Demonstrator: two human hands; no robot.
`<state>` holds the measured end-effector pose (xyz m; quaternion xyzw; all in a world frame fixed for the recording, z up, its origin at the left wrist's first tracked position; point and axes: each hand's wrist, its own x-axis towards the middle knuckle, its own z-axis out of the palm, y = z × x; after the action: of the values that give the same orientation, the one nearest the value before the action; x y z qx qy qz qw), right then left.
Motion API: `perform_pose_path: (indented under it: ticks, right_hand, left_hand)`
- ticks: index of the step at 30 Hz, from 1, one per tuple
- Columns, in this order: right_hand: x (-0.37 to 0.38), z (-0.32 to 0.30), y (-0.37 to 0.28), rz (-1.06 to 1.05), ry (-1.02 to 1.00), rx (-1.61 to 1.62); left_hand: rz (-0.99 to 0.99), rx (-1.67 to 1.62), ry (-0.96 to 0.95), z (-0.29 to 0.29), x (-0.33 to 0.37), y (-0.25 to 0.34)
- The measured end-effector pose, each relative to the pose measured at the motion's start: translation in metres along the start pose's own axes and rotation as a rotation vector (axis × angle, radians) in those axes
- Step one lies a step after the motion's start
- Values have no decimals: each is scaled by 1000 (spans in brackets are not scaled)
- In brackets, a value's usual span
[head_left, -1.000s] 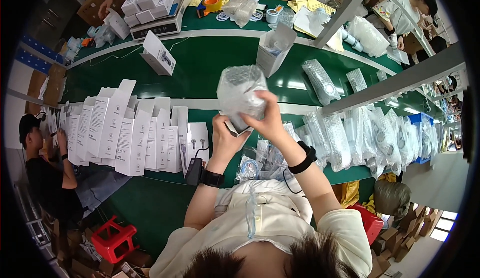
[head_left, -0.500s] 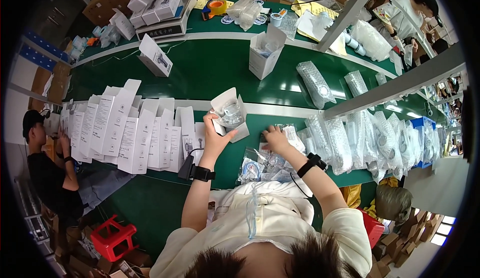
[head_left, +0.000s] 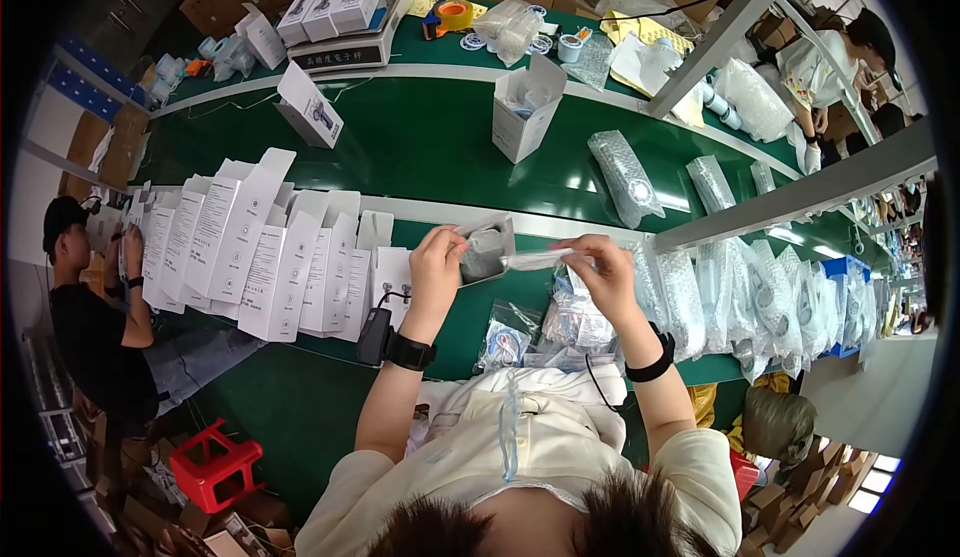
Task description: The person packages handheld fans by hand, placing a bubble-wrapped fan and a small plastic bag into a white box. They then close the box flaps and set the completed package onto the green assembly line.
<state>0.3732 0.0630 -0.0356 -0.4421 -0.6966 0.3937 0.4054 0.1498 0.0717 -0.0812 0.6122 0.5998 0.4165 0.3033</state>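
Observation:
My left hand grips an open white carton by its left side. Inside the carton lies something wrapped in clear plastic; its kind cannot be made out. To the right, my right hand pinches a thin, flat clear plastic packet whose left end reaches the carton's right edge. Below that hand, a pile of small clear packets lies on the green table. Beside the pile, nearer my body, is a clear bag with a coiled pale-blue cable.
White cartons stand in a row at left; bubble-wrapped packs line the right. Across the green belt stand two white boxes, one an open box. A slanted metal post crosses the right. Other people work at both sides.
My right hand has risen from the pile of packets to the carton, now with a flat packet in its fingers. The carton in my left hand has tipped over from its more upright pose.

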Motion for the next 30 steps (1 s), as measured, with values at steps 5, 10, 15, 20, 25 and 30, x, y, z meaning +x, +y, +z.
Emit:
perform_pose_path:
  ticks: [5,10,15,20,25,30]
  right_hand:
    - [32,48,6,-502,-346,-383]
    - [38,69,5,-564,-423,-749]
    - [15,48,50,-511,1,-499]
    - [18,77,77,-43,-81,75]
    - [48,50,77,112,137,308]
    - [123,-31,76,-15,725,426]
  left_hand:
    - [-42,-86,-8,5,6,-6]
    - [-46,-180,-6,-9,2,-24]
    - [-121,103,231,-59,-14,-9]
    - [-323,559,-37,-66,-32,-74]
    - [-344,650,-276,-35,-36,-79]
    - [-355,901,-184,-19,-44,-75]
